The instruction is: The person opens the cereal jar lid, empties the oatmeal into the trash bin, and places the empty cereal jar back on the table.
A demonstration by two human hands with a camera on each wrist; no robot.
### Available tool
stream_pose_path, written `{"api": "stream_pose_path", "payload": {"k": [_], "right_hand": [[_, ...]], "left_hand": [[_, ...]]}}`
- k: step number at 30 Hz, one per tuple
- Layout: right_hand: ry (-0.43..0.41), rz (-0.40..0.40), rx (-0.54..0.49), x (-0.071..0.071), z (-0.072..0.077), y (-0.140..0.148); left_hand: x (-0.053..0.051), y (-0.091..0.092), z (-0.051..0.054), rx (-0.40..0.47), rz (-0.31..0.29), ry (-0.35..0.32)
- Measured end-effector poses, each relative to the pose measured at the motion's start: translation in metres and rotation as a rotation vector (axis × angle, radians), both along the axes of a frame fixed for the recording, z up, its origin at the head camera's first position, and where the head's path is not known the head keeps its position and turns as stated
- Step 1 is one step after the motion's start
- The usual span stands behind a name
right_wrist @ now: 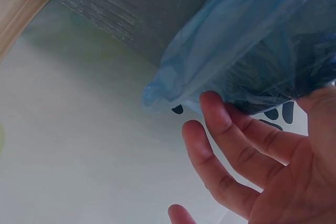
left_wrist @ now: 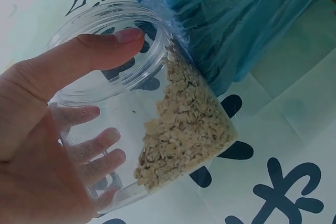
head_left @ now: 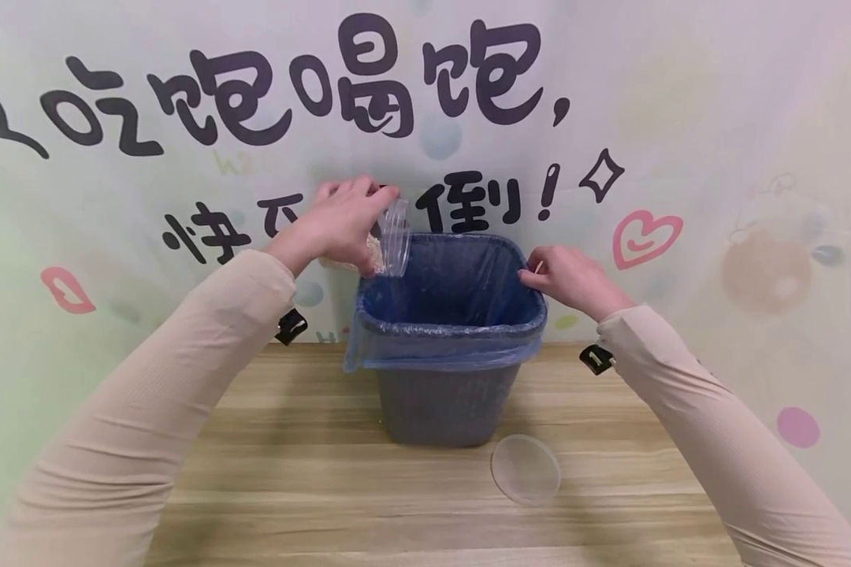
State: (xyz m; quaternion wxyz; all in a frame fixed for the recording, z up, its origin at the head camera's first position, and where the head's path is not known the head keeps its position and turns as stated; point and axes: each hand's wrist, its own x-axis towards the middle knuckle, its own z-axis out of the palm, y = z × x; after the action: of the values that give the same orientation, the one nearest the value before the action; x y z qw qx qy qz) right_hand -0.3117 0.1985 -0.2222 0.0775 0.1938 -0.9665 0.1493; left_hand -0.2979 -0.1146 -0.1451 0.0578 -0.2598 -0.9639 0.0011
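My left hand (head_left: 347, 220) grips a clear plastic jar (head_left: 397, 236), tilted with its uncapped mouth towards a trash bin (head_left: 443, 405). Rolled oats (left_wrist: 184, 124) lie heaped along the jar's lower side in the left wrist view. The thumb crosses the mouth rim and the other fingers wrap behind the wall. A blue plastic bag (head_left: 447, 354) lines the bin and folds over its rim. At the bin's right rim, my right hand (head_left: 570, 279) pinches the bagged edge between thumb and forefinger; its other fingers (right_wrist: 223, 182) are spread loosely outside.
On the wooden table (head_left: 291, 488), a round translucent lid (head_left: 526, 470) lies flat in front of the bin, to the right. Behind the bin hangs a pale printed cloth (head_left: 716, 102) with large dark characters, close to its back.
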Motion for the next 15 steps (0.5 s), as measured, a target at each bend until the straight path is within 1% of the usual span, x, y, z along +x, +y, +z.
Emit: {"api": "stream_pose_path", "payload": {"k": [6,15], "right_hand": [[-0.003,-0.005,0.001,-0.0002,-0.0005,-0.0017],[-0.007,-0.006,0.003,-0.0001,-0.0006,-0.0012]], "left_hand": [[0.001,0.0011,-0.0004,-0.021,-0.007,0.019],[0.0028,0.0043,-0.0004,-0.037,0.001,0.02]]}}
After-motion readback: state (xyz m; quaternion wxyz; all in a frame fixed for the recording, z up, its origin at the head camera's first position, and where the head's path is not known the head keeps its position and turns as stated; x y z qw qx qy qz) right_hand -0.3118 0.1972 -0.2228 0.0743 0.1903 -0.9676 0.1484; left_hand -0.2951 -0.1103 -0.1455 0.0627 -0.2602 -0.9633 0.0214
